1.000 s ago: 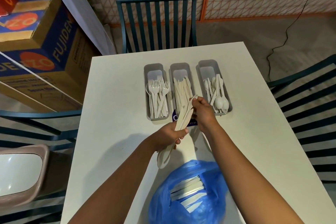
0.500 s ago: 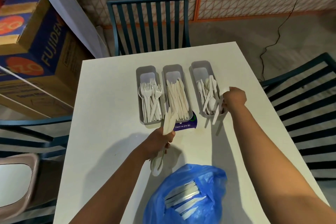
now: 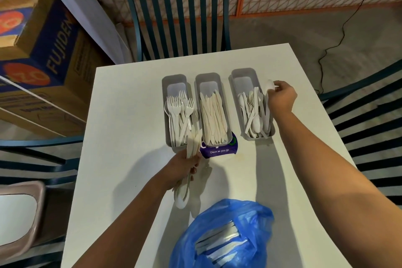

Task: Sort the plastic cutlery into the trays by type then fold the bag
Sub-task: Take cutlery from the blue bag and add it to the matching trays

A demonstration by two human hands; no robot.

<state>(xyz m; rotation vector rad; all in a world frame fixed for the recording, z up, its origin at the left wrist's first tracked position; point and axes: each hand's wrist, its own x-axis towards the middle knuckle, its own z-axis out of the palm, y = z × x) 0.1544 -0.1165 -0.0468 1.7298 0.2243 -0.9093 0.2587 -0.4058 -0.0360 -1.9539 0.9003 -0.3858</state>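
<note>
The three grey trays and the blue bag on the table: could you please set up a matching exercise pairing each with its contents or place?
1. left tray
2. middle tray
3. right tray
4. blue bag

A. nearest the camera, cutlery inside
B. spoons
C. forks
D. knives

Pairs: 1-C, 2-D, 3-B, 4-A

R hand (image 3: pixel 281 98) took spoon (image 3: pixel 270 85) from bundle, moved to spoon tray (image 3: pixel 243 73).

Three trays (image 3: pixel 175 81), one bag (image 3: pixel 248 220), two hands (image 3: pixel 281 99)
</note>
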